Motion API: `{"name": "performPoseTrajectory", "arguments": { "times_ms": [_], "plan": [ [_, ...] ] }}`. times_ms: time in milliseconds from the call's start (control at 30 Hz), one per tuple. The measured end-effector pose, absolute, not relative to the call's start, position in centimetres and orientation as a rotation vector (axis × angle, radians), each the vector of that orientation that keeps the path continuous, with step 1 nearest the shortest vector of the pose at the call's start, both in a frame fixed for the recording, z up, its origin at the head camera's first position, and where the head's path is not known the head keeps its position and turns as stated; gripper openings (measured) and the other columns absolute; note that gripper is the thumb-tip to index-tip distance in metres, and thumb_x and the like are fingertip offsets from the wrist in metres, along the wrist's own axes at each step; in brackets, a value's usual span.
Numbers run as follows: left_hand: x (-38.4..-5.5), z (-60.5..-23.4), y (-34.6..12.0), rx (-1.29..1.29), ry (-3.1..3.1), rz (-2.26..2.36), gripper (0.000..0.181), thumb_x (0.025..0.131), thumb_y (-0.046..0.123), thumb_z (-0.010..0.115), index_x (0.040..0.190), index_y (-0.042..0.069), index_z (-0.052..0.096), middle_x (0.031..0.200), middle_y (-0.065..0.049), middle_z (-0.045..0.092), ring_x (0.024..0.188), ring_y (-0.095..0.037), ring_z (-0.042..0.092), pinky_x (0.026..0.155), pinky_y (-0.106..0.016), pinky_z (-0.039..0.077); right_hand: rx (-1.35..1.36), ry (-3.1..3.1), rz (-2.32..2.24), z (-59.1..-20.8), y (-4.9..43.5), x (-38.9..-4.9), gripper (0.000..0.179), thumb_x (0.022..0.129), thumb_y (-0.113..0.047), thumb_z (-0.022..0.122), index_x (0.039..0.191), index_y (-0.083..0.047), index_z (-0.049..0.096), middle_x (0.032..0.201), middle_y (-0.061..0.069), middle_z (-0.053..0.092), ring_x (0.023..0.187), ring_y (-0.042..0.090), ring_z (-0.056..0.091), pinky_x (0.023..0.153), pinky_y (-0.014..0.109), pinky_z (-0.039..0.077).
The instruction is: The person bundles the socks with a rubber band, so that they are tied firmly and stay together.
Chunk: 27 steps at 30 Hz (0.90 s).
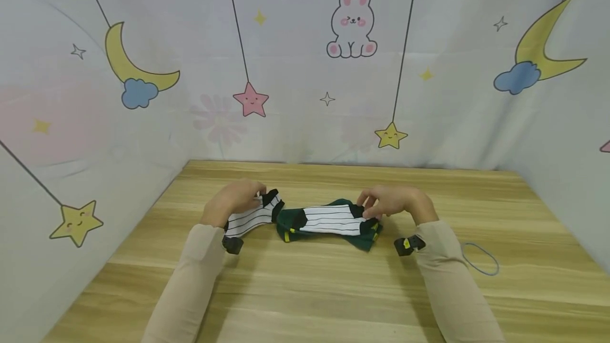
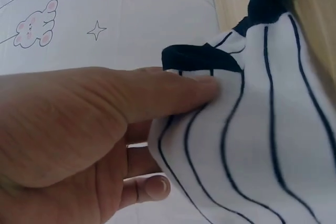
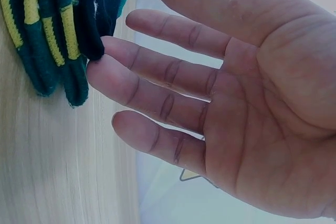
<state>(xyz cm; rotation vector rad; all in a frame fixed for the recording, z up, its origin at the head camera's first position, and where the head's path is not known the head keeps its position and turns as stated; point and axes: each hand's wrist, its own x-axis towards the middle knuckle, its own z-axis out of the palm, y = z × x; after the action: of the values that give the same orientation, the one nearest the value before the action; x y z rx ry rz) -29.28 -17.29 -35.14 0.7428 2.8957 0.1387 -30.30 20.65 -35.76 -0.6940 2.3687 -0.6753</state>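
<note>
On the left of the table, my left hand (image 1: 236,198) pinches a white sock with black stripes (image 1: 251,219) near its black-edged end. The left wrist view shows the thumb lying over the striped cloth (image 2: 249,124) with the fingers behind it. A second striped sock (image 1: 332,219) lies flat on top of dark green socks (image 1: 287,225) with yellow marks. At the right end of this pile is my right hand (image 1: 392,201). In the right wrist view its fingers are loosely extended, fingertips (image 3: 107,72) right at a dark sock edge, beside the green and yellow cloth (image 3: 39,40).
A thin blue loop (image 1: 482,259), like a hair tie, lies on the wooden table (image 1: 324,290) to the right of my right forearm. A white curtain (image 1: 305,68) printed with stars, moons and rabbits hangs behind the table and along its sides.
</note>
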Motion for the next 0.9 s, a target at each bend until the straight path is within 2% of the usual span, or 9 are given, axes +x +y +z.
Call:
{"name": "performPoseTrajectory", "arguments": {
  "times_ms": [200, 467, 900],
  "plan": [
    [-28.9, -34.6, -17.1, 0.794, 2.99, 0.194, 0.022, 0.096, 0.007, 0.066, 0.117, 0.003, 0.068, 0.11, -0.014, 0.071, 0.09, -0.024, 0.067, 0.08, -0.043, 0.054, -0.711, 2.372, -0.671, -35.7, 20.6, -30.2, 0.038, 0.099, -0.016, 0.063, 0.132, 0.0, 0.056, 0.122, 0.015, 0.064, 0.089, 0.022, 0.065, 0.086, 0.047, 0.052],
    [-28.6, -33.9, -16.5, 0.876, 3.099, 0.198, 0.017, 0.096, 0.012, 0.068, 0.113, 0.01, 0.07, 0.103, -0.009, 0.072, 0.089, -0.026, 0.069, 0.075, -0.045, 0.054, -0.727, 2.374, -0.681, -35.6, 20.5, -30.2, 0.037, 0.099, -0.015, 0.063, 0.132, 0.0, 0.056, 0.121, 0.015, 0.064, 0.087, 0.022, 0.063, 0.083, 0.044, 0.052],
    [-27.9, -32.9, -15.3, 1.03, 3.111, 0.468, 0.016, 0.097, 0.015, 0.068, 0.112, 0.011, 0.069, 0.108, -0.006, 0.072, 0.099, -0.024, 0.069, 0.085, -0.045, 0.054, -0.725, 2.36, -0.763, -35.6, 20.5, -30.0, 0.037, 0.1, -0.018, 0.061, 0.133, -0.001, 0.056, 0.122, 0.014, 0.063, 0.092, 0.024, 0.062, 0.085, 0.045, 0.051]
  ]
}}
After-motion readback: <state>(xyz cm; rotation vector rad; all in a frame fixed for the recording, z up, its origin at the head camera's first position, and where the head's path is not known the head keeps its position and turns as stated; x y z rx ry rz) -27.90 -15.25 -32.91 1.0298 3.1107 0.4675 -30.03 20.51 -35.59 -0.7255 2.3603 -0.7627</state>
